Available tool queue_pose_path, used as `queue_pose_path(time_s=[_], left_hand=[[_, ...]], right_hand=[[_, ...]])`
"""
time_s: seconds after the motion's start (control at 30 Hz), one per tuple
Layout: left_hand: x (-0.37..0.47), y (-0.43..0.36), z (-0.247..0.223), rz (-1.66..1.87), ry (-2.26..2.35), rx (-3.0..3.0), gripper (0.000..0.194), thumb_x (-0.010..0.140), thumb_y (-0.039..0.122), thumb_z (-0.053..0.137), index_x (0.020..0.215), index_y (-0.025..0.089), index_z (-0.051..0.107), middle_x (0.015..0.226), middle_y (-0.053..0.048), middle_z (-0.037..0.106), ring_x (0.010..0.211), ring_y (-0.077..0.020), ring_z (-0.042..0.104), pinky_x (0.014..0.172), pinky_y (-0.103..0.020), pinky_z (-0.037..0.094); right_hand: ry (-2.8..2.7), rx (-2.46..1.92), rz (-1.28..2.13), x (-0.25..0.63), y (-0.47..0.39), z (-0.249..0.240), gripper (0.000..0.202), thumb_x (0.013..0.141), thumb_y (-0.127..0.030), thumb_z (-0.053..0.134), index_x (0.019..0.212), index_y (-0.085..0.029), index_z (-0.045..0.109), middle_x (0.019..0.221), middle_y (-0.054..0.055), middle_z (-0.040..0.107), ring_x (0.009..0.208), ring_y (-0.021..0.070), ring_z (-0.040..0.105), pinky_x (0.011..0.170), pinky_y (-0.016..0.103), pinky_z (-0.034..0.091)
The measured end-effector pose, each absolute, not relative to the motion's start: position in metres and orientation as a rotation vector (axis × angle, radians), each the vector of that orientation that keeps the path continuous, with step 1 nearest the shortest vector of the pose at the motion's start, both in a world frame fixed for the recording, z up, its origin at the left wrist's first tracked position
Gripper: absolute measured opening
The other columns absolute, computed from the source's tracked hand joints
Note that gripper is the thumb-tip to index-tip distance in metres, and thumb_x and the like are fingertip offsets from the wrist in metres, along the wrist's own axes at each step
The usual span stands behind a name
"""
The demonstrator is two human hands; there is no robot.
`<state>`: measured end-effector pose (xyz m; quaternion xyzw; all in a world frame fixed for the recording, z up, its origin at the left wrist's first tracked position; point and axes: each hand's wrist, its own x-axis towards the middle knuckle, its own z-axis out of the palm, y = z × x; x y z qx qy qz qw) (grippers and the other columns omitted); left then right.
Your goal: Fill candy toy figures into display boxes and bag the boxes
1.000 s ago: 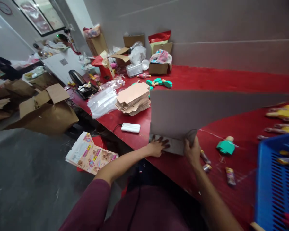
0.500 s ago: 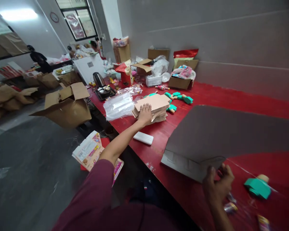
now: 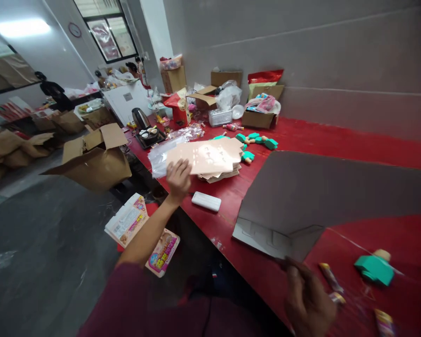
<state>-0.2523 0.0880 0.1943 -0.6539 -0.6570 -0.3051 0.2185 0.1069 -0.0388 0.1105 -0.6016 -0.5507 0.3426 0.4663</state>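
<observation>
My left hand (image 3: 178, 180) grips the near left corner of a flat pinkish cardboard piece (image 3: 205, 157), its fingers on top. The piece lies tilted over a stack of similar flat cardboard (image 3: 219, 176) on the red table (image 3: 210, 229). Low at the right, my right hand (image 3: 308, 299) is dark and blurred beside the near edge of a large grey board (image 3: 301, 192); whether its fingers hold anything is unclear. A white rectangular block (image 3: 206, 201) lies just right of my left forearm.
Green figures with tan ends (image 3: 254, 139) lie behind the stack; another green figure (image 3: 374, 269) is at the right near small wrapped sticks (image 3: 331, 278). Clear plastic bags (image 3: 157, 159), a kettle (image 3: 140, 119) and boxes (image 3: 257, 119) stand farther back. Printed cartons (image 3: 164, 252) sit below the table edge.
My left hand has moved left and drawn the top cardboard piece partly off the stack. My right hand has shifted left and down from the grey board's corner.
</observation>
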Motion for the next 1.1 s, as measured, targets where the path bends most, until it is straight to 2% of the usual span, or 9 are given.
queue_pose_path(time_s=[0.07,0.2,0.33,0.5,0.6,0.73,0.93,1.03,1.1], left_hand=[[-0.257,0.028,0.186,-0.963,-1.723,-1.731,0.029,0.091,0.018,0.039,0.101,0.023,0.066,0.118,-0.008,0.070,0.127,-0.0234,0.053,0.112,-0.055,0.027],[-0.245,-0.073,0.160,-0.912,-1.549,-1.991,0.027,0.087,0.017,0.046,0.103,0.025,0.066,0.111,-0.006,0.073,0.121,-0.0221,0.059,0.108,-0.053,0.037],[-0.222,-0.117,0.138,-0.885,-1.567,-2.265,0.032,0.085,0.019,0.048,0.111,0.027,0.065,0.117,-0.006,0.070,0.124,-0.0229,0.057,0.110,-0.053,0.036],[-0.198,-0.113,0.136,-1.416,-2.289,-2.000,0.054,0.088,0.036,0.046,0.138,0.018,0.045,0.141,-0.015,0.051,0.140,-0.0283,0.037,0.116,-0.054,0.026],[-0.185,-0.091,0.135,-1.632,-2.761,-1.611,0.046,0.090,0.041,0.047,0.129,0.017,0.049,0.124,-0.014,0.060,0.123,-0.0254,0.053,0.106,-0.045,0.041],[-0.169,-0.063,0.122,-1.637,-2.817,-1.610,0.035,0.079,0.041,0.065,0.103,0.016,0.059,0.103,-0.011,0.065,0.099,-0.0250,0.063,0.091,-0.040,0.049],[-0.150,-0.045,0.117,-2.432,-2.731,-1.518,0.056,0.066,0.042,0.080,0.107,0.018,0.050,0.103,-0.007,0.067,0.094,-0.0205,0.065,0.087,-0.034,0.051],[-0.146,-0.044,0.126,-2.566,-2.878,-1.639,0.058,0.058,0.044,0.086,0.096,0.017,0.050,0.095,-0.005,0.067,0.088,-0.0198,0.066,0.083,-0.032,0.052],[-0.145,-0.045,0.131,-2.537,-3.078,-1.867,0.059,0.061,0.052,0.082,0.099,0.015,0.054,0.094,-0.008,0.068,0.087,-0.0227,0.066,0.082,-0.035,0.053]], right_hand=[[-1.352,-1.419,0.989,0.086,-0.034,0.133,0.038,0.087,-0.055,0.054,0.104,-0.022,0.065,0.099,0.010,0.072,0.091,0.0270,0.068,0.085,0.042,0.052],[-1.180,-1.303,1.433,0.045,-0.011,0.163,0.052,0.084,-0.059,0.057,0.122,-0.024,0.059,0.124,0.010,0.066,0.112,0.0279,0.062,0.094,0.042,0.051],[-0.956,-1.188,1.813,0.033,-0.003,0.159,0.047,0.076,-0.051,0.071,0.112,-0.022,0.059,0.115,0.009,0.069,0.103,0.0289,0.066,0.085,0.040,0.056],[-0.956,-1.252,1.671,0.061,-0.017,0.140,0.046,0.071,-0.050,0.077,0.103,-0.020,0.060,0.107,0.008,0.071,0.087,0.0230,0.068,0.074,0.033,0.057],[-1.048,-1.307,1.582,0.077,-0.024,0.128,0.047,0.069,-0.053,0.078,0.097,-0.019,0.062,0.096,0.007,0.072,0.082,0.0207,0.066,0.073,0.031,0.055],[-1.020,-1.461,1.387,0.086,-0.030,0.115,0.048,0.065,-0.057,0.076,0.086,-0.017,0.059,0.085,0.005,0.069,0.077,0.0194,0.063,0.070,0.031,0.052],[-0.940,-1.588,1.184,0.087,-0.041,0.109,0.049,0.060,-0.053,0.081,0.085,-0.018,0.057,0.086,0.006,0.069,0.081,0.0212,0.063,0.071,0.032,0.052],[-0.787,-1.478,1.458,0.096,-0.043,0.107,0.053,0.053,-0.053,0.085,0.085,-0.018,0.061,0.084,0.006,0.071,0.074,0.0206,0.064,0.066,0.032,0.052],[-0.651,-1.307,1.758,0.104,-0.042,0.107,0.054,0.050,-0.052,0.087,0.085,-0.018,0.064,0.085,0.007,0.073,0.071,0.0209,0.065,0.066,0.033,0.053]])
